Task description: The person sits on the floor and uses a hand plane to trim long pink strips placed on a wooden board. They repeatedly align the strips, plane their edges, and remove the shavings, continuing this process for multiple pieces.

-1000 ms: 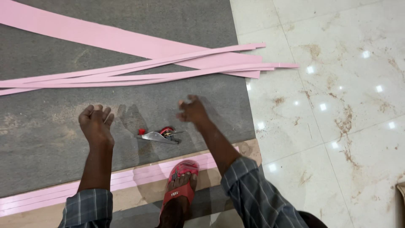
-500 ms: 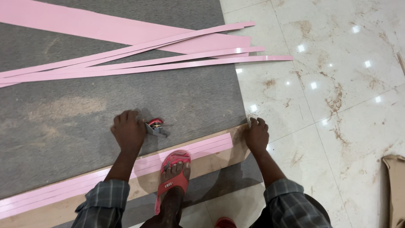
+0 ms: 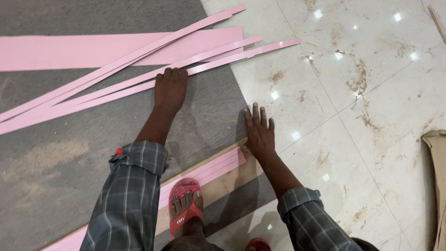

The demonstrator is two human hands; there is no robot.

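Two bare hands are spread low over the floor. The left hand [image 3: 170, 88] reaches forward with its fingers curled down onto a long thin pink laminate strip [image 3: 232, 58], pressing on it where it lies across the grey felt-like sheet [image 3: 69, 153]; it grips nothing, only bears down from above. Several more narrow pink strips [image 3: 93, 88] fan out beside it, overlapping a wide flat pink laminate sheet [image 3: 69, 51] further back, and their far ends run out onto the glossy beige marble floor [image 3: 362, 116]. The right hand [image 3: 259, 132] lies flat and open, fingers splayed, palm down at the corner where the grey sheet meets the marble, holding nothing. Just below it sits the end of a pale wooden board [image 3: 232, 179] with a pink laminate band [image 3: 218, 168] along its top. A foot in a red sandal [image 3: 185, 207] stands on that board. Both arms wear grey checked sleeves [image 3: 130, 200]. At the right edge a brown cardboard piece [image 3: 436, 153] shows.
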